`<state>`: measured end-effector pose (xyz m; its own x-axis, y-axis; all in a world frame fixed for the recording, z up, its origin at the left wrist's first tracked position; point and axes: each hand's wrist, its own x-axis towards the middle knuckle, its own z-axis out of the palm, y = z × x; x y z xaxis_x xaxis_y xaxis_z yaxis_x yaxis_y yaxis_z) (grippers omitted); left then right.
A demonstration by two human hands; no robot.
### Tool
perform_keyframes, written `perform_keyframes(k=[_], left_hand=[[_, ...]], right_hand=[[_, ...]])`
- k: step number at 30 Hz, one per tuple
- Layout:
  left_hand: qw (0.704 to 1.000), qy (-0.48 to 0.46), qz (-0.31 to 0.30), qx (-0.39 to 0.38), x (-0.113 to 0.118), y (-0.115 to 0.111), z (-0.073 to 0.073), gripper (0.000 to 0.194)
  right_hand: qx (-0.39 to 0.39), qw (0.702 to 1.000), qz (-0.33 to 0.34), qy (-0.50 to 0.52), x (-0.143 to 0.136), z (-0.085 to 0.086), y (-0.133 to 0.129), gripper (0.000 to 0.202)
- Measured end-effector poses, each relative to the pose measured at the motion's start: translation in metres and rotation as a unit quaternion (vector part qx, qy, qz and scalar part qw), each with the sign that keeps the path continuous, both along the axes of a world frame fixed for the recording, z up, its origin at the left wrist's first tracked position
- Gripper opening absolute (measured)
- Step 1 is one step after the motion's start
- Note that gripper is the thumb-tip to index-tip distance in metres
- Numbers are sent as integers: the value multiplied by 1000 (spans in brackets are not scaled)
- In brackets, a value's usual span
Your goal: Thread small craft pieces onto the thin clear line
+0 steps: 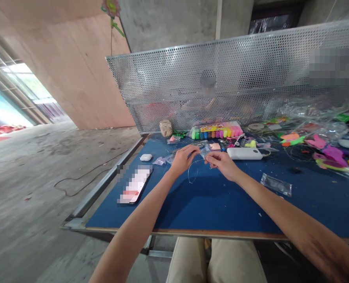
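Over the blue table (192, 212), both of my hands meet with their fingertips pinched close together. A small clear plastic bag (204, 151) shows between them. My left hand (185, 159) is closed at its left side, and my right hand (221, 163) is closed at its right side. Below the fingers hangs a thin pale thread (189, 171) in a loose loop; which hand holds it is hidden. A white power bank (244, 153) lies just past my right hand. A small bag with purple contents (159, 161) lies left of my left hand.
A phone (136, 184) and a white earbud case (146, 157) lie at the left. Behind stand a pack of coloured clay (217, 131) and a perforated metal panel (174, 82). Colourful craft pieces (333, 155) crowd the right; a clear packet (276, 184) lies nearer.
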<state>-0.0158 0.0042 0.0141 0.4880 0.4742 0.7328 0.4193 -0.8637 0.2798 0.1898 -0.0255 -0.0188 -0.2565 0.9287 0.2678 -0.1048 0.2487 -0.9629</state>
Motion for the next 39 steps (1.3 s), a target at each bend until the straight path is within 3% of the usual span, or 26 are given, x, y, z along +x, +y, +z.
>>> perform_keyframes(k=[8,15,24,30,34,39], left_hand=[[1000,-4,9,-19,4,2,-7,16],[995,44,-49,-69,3,-6,-7,20],[994,58,-77,53,-4,0,-5,19],[990,103,-41,92,-4,2,-17,23],[994,76,-14,82,2,1,-20,23],[997,48,-26,63,6,-1,-17,22]], right_hand=[[-57,997,43,18,0,-4,1,30],[-119,986,45,107,-1,-7,1,34],[-136,984,51,101,-3,-3,-7,36],[-87,994,21,60,-1,-5,-5,34],[-54,997,-10,49,-2,-7,-5,31],[33,997,-64,3,-3,-3,-5,31]])
